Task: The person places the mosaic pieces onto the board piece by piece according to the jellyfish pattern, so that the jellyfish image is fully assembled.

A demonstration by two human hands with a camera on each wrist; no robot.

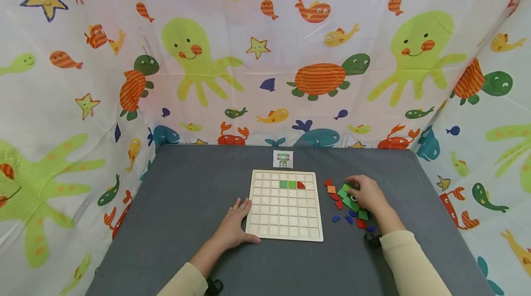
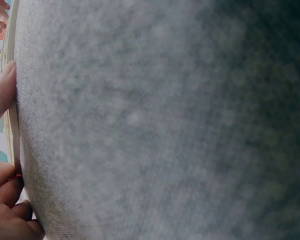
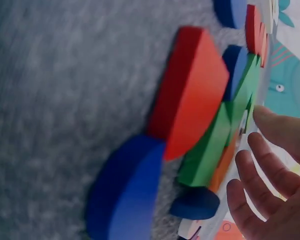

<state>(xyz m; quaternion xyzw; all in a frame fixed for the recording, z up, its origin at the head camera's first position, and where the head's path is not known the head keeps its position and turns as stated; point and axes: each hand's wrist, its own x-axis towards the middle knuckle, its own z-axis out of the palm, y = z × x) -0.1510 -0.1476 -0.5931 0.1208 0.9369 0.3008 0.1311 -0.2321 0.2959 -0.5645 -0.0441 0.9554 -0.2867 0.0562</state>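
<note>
A square wooden grid board (image 1: 286, 207) lies on the grey table with two green squares (image 1: 288, 184) and a red quarter-round piece (image 1: 301, 185) in one upper row. My left hand (image 1: 235, 226) holds its lower left corner, thumb along the near edge and fingers at the left side. In the left wrist view, the fingertips are right at the board's edge (image 2: 11, 125). My right hand (image 1: 367, 193) is over a loose pile of green pieces (image 1: 352, 204), fingers bent down. In the right wrist view, its thumb and fingers stand apart beside the green pieces (image 3: 205, 150).
Behind the board lies a small card (image 1: 283, 159) with a printed figure on a grid. Red pieces (image 1: 339, 204), an orange square (image 1: 331, 189) and blue pieces (image 1: 336, 218) lie scattered around the green ones. A sea-animal cloth (image 1: 257, 74) hangs behind the table.
</note>
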